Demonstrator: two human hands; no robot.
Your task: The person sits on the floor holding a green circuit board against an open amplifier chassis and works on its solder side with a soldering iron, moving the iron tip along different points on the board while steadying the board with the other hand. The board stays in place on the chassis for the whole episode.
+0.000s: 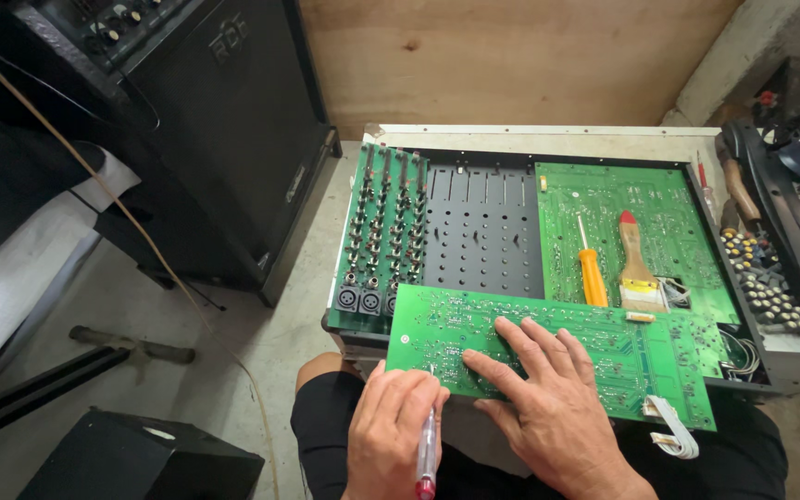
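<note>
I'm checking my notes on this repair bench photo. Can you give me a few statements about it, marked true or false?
1. The right hand lies flat on the long green circuit board. True.
2. The left hand holds a hammer. False: it holds a pen-like tool with a red end.
3. A yellow-handled screwdriver lies on the green board inside the open case. True.
4. The paintbrush stands upright in a jar. False: it lies flat beside the screwdriver.
5. The black speaker cabinet is to the right of the case. False: it stands on the left.

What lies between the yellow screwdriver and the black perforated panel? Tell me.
Head view: only bare green circuit board separates the yellow screwdriver from the black perforated panel.
</note>
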